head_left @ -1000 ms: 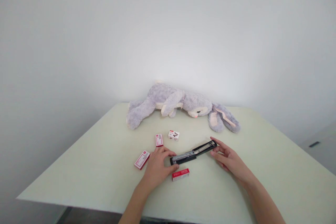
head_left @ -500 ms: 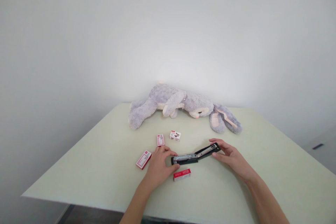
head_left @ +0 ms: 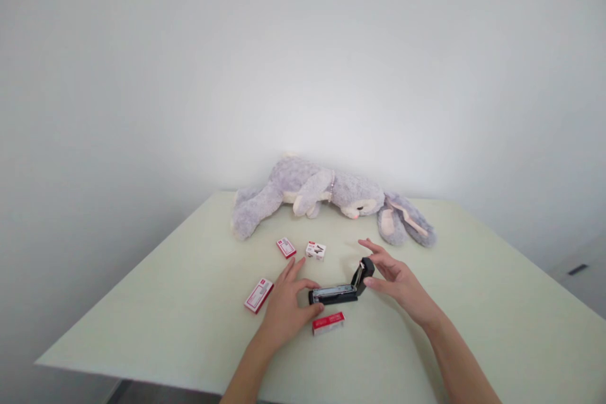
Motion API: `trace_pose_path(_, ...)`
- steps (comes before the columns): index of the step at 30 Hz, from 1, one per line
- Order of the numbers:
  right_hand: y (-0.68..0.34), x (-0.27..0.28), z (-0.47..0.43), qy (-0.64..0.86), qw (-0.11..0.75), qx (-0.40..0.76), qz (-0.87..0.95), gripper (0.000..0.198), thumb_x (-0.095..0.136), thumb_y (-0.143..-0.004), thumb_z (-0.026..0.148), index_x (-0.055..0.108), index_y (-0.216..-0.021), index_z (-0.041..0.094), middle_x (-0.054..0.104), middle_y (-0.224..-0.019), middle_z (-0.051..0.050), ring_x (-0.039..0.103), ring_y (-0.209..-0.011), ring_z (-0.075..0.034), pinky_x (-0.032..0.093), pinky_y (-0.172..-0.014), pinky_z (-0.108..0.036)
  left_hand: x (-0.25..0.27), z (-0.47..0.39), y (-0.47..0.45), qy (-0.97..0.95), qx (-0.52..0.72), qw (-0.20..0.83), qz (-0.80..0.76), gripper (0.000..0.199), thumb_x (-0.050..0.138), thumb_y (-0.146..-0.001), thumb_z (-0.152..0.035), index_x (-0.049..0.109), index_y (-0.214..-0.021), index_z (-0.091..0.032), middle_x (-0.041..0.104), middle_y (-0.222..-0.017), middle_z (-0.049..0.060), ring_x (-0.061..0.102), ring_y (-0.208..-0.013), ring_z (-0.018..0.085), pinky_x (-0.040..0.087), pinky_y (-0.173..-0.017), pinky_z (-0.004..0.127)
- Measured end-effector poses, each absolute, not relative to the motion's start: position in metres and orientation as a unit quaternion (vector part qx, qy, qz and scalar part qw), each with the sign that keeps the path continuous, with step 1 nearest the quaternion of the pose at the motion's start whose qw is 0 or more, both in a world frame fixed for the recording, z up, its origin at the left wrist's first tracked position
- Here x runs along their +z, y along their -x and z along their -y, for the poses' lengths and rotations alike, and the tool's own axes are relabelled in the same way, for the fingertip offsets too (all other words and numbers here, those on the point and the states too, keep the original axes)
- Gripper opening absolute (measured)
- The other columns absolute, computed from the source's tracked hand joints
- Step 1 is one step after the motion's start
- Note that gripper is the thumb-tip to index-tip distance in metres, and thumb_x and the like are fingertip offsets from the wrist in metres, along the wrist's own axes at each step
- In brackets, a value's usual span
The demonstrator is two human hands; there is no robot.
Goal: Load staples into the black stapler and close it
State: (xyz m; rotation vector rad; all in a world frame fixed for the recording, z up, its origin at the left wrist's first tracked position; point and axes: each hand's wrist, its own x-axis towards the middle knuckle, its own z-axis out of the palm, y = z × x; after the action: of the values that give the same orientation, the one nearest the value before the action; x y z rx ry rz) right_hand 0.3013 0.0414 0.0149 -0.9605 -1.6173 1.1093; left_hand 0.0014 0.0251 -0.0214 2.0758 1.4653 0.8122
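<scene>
A black stapler (head_left: 334, 294) lies unfolded on the table, its metal rail showing and its other half raised steeply at the right end. My left hand (head_left: 285, 306) grips the rail's left end between thumb and index finger, the other fingers spread forward. At the raised half, my right hand (head_left: 402, 289) has its thumb in front and fingers behind, holding it. A red and silver-grey box (head_left: 328, 324) lies just in front of the stapler. Close by my left hand are two red-and-white boxes, one at its left (head_left: 259, 295) and a smaller-looking one beyond its fingertips (head_left: 286, 247).
A white box with dark pictures (head_left: 315, 251) stands behind the stapler. Along the wall at the table's back lies a grey-purple plush rabbit (head_left: 307, 188), ears to the right. The pale green table (head_left: 156, 309) has its front edge near me.
The stapler's right half has swung up from a low slant to nearly upright, with my right hand moving left along with it. The farther red-and-white box has turned and shifted slightly away.
</scene>
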Motion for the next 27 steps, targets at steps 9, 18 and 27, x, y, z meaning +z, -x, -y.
trace_pose_path(9, -0.276, 0.014, -0.037, 0.380, 0.473, 0.450, 0.656, 0.028, 0.080, -0.085, 0.039, 0.071, -0.110, 0.032, 0.045, -0.159, -0.005, 0.021, -0.156, -0.026, 0.013, -0.127, -0.055, -0.020, -0.023, -0.003, -0.752, 0.303, 0.232, -0.538, 0.034, 0.085, -0.073, -0.027, 0.076, -0.105, -0.033, 0.030, -0.167, 0.001, 0.021, -0.156, 0.029, 0.022, -0.125, 0.054)
trace_pose_path(18, -0.231, 0.000, -0.036, 0.389, 0.402, 0.422, 0.714, 0.028, 0.084, -0.078, 0.041, 0.077, -0.102, 0.028, 0.055, -0.151, -0.006, 0.019, -0.157, -0.030, 0.015, -0.125, -0.061, -0.019, -0.024, -0.004, -0.762, 0.301, 0.224, -0.528, 0.032, 0.085, -0.072, -0.029, 0.076, -0.103, -0.029, 0.036, -0.164, 0.004, 0.026, -0.154, 0.032, 0.026, -0.122, 0.057)
trace_pose_path(27, -0.233, -0.002, -0.039, 0.395, 0.380, 0.434, 0.714, 0.030, 0.085, -0.076, 0.040, 0.077, -0.103, 0.028, 0.057, -0.149, -0.007, 0.025, -0.155, -0.030, 0.018, -0.124, -0.058, -0.017, -0.021, -0.005, -0.760, 0.304, 0.228, -0.527, 0.031, 0.085, -0.073, -0.028, 0.076, -0.103, -0.031, 0.039, -0.162, 0.002, 0.027, -0.153, 0.032, 0.025, -0.122, 0.056)
